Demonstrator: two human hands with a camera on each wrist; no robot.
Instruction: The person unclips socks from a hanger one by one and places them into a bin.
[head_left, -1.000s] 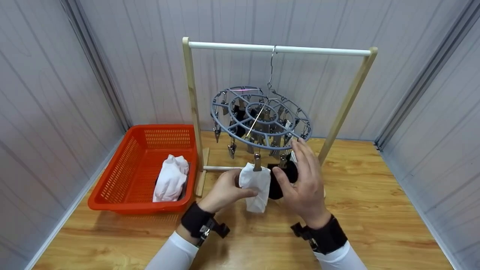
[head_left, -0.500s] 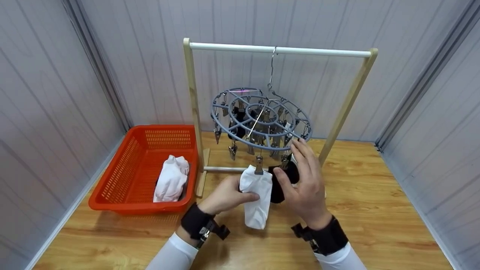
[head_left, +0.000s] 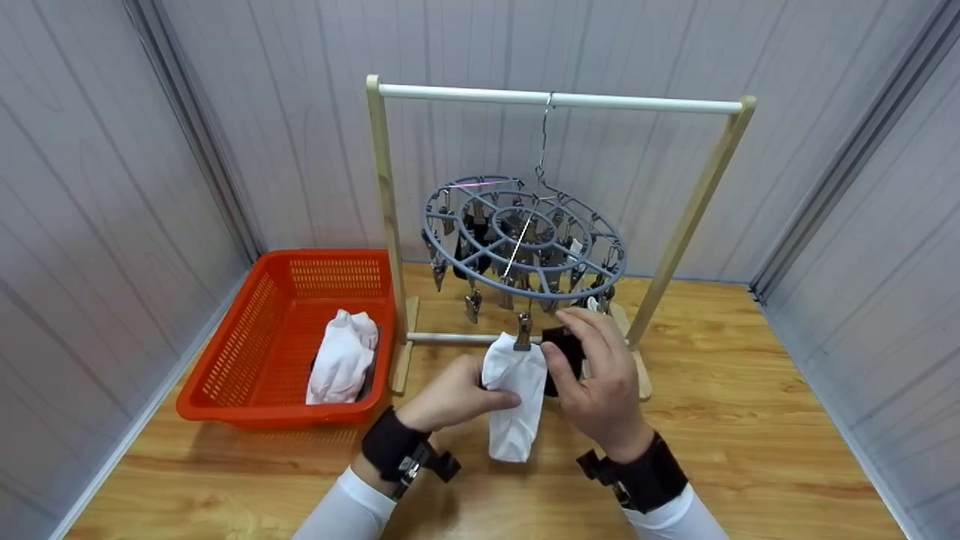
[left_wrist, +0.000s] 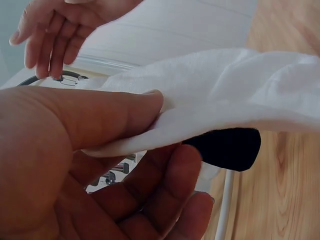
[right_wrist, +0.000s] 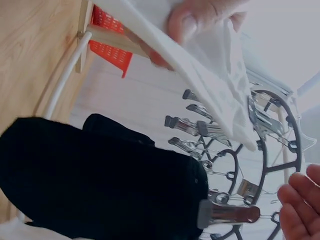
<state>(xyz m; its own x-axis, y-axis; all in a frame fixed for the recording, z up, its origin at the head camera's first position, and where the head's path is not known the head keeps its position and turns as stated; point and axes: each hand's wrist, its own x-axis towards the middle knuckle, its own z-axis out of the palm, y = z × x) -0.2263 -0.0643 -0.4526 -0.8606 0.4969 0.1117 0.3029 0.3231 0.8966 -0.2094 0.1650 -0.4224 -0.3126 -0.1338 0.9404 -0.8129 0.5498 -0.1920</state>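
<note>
A white sock (head_left: 516, 424) hangs from a metal clip (head_left: 523, 330) at the near side of a grey round clip hanger (head_left: 551, 297). My left hand (head_left: 454, 394) pinches the sock's left edge between thumb and fingers, as the left wrist view shows up close. To the right of the sock, my right hand (head_left: 600, 382) is raised with fingers loosely bent, holding nothing. Behind that hand hangs a black sock (right_wrist: 110, 180), held by its own clip (right_wrist: 230, 213); in the head view the hand partly hides it.
An orange basket (head_left: 225, 360) on the left holds pale pink fabric (head_left: 341, 360) with something dark beneath. The hanger hooks onto the white bar (head_left: 465, 93) of a wooden stand (head_left: 675, 232). More clips and dark items hang inside the ring. Panel walls enclose the wooden table (head_left: 750, 420).
The white sock was first tilted up and now hangs straighter and lower. My right hand has drawn down from the hanger's rim, its fingers bending more. The hanger has turned slightly.
</note>
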